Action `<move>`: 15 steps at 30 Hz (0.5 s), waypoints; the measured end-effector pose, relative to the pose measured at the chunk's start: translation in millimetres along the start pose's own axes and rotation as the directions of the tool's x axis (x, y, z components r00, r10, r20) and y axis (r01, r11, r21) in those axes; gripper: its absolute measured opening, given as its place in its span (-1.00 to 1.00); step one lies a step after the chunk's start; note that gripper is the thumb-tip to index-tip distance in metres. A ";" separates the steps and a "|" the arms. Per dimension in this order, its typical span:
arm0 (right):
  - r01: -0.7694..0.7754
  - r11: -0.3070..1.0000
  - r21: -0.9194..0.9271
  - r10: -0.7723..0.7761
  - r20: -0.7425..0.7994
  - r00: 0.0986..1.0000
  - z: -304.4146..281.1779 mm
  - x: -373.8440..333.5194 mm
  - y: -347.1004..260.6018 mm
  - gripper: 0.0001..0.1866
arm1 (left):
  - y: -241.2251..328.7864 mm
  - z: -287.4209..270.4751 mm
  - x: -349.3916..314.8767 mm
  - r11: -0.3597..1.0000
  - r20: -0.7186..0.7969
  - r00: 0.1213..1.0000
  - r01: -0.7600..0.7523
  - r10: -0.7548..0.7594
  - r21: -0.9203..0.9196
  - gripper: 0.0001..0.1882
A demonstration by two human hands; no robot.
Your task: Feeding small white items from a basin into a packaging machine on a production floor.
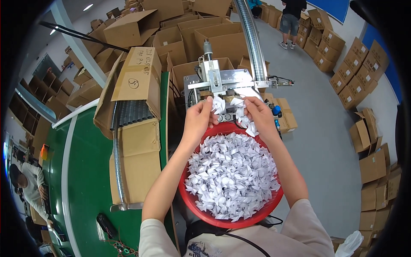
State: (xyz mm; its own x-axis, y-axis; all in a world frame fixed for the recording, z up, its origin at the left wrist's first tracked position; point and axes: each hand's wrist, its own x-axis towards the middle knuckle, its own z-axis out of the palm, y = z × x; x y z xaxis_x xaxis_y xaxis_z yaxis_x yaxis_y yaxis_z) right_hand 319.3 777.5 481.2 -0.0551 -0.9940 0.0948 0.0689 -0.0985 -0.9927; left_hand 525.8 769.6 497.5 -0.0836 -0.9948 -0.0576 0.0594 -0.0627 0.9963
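Note:
My left hand (199, 118) is closed, its thumb and fingers pinching one white paper pinwheel (218, 105) by its edge. Several more white pinwheels (239, 107) hang from my right hand (261, 118), whose fingers are curled round them; part of this bunch is hidden behind the fingers. Both hands are held above the far rim of a red plastic basket (186, 193), in front of a metal machine (217, 81). Loose white pinwheels (231, 175) are heaped in the basket between my forearms.
On the left, a green worktable (87, 171) bears an open carton (136, 79) of dark tubes. A flexible metal pipe (252, 38) rises from the machine. Cardboard boxes (357, 81) line the right wall. One person (291, 19) stands far back; another (30, 184) sits at left.

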 end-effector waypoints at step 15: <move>0.055 0.998 -0.036 -0.053 0.047 0.997 4.3 13.8 -3.2 -0.74 | -8.9 4.0 22.3 0.992 -0.031 0.991 0.128 -0.129 -0.010 -0.65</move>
State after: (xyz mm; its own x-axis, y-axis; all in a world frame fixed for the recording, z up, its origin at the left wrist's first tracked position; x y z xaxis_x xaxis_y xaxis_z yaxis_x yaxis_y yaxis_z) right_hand 322.7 763.9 486.0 -0.0120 -0.9885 0.1510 0.0295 -0.1513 -0.9880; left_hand 519.4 748.3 487.6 -0.0601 -0.9805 -0.1873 0.0580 -0.1908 0.9799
